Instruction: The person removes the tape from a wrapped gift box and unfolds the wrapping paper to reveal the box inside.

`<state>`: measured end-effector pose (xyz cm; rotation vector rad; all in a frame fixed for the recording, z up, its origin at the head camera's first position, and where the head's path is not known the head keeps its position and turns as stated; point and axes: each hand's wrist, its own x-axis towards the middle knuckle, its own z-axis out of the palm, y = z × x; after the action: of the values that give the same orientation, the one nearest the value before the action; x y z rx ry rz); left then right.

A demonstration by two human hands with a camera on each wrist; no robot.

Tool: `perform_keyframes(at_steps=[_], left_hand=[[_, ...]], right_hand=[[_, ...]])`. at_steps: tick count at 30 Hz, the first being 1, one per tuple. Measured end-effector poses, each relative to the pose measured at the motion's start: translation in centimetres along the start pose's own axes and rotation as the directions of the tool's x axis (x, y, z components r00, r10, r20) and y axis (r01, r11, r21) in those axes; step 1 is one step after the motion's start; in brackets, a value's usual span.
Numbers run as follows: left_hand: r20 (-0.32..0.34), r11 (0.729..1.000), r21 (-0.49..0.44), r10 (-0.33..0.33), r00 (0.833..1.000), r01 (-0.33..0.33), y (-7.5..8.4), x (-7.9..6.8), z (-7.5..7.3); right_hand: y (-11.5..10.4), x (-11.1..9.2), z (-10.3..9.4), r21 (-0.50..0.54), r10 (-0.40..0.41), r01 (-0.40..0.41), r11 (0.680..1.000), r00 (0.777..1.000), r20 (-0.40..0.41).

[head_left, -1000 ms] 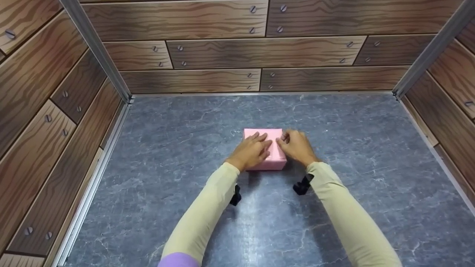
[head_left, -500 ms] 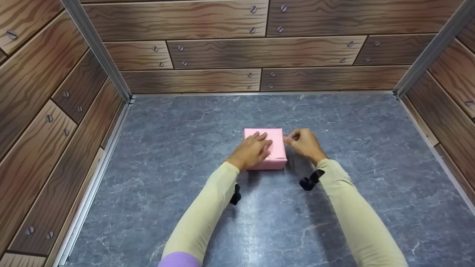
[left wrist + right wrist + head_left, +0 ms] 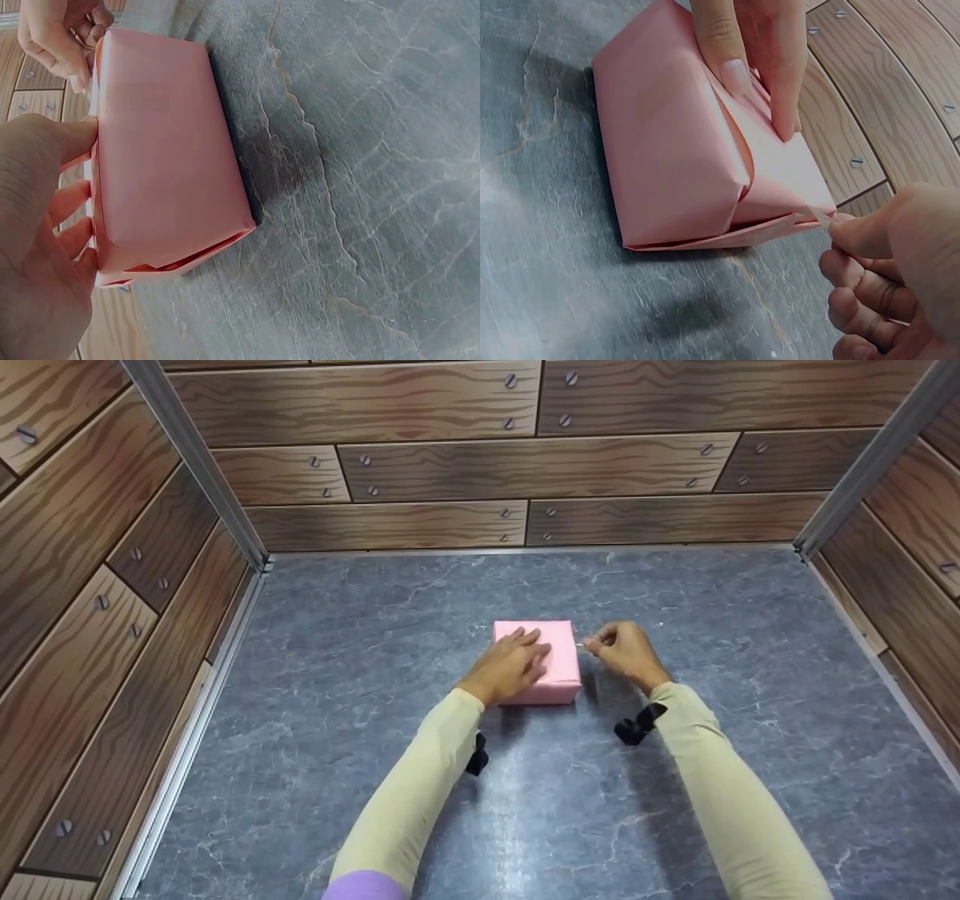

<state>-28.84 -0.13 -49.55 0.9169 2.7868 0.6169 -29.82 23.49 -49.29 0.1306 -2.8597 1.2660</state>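
A pink paper-wrapped box [image 3: 559, 664] sits on the grey marbled surface, its folded end flaps standing slightly apart in the right wrist view. My left hand [image 3: 511, 664] rests on the box top with fingers spread, pressing the paper. To the right of the box, my right hand [image 3: 626, 655] pinches a small strip of clear tape [image 3: 821, 217] between thumb and index finger. The strip reaches the box's right top edge and appears to touch it. The other right fingers are curled loosely. How far the tape lies on the paper is hard to tell.
Wood-print panels [image 3: 442, 465] enclose the back and both sides of the grey surface [image 3: 360, 645]. Metal rails [image 3: 251, 529] run along the corners and edges. A black wrist camera [image 3: 637, 725] hangs below the right wrist.
My right hand has moved from the top right part of the box outward past its right edge, the tape strip now showing between. My left hand and the box stay in place.
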Motion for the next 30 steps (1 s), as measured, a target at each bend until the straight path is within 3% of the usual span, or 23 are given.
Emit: perform_keyframes(at_steps=[10,18,30], left_hand=[[-0.014,0.999,0.022,0.048,0.999,-0.048,-0.1,0.1,0.1],[0.007,1.000,0.015,0.008,1.000,-0.008,-0.1,-0.1,-0.1],[0.000,1.000,0.015,0.013,1.000,-0.013,0.0,-0.1,-0.1]], right_hand=[[0.7,-0.3,-0.7,-0.002,0.020,-0.020,1.000,1.000,0.003],[1.3,-0.6,-1.3,-0.018,0.043,-0.043,0.999,0.999,0.008],[1.7,-1.0,-2.0,0.009,0.113,-0.114,0.993,0.993,0.033]])
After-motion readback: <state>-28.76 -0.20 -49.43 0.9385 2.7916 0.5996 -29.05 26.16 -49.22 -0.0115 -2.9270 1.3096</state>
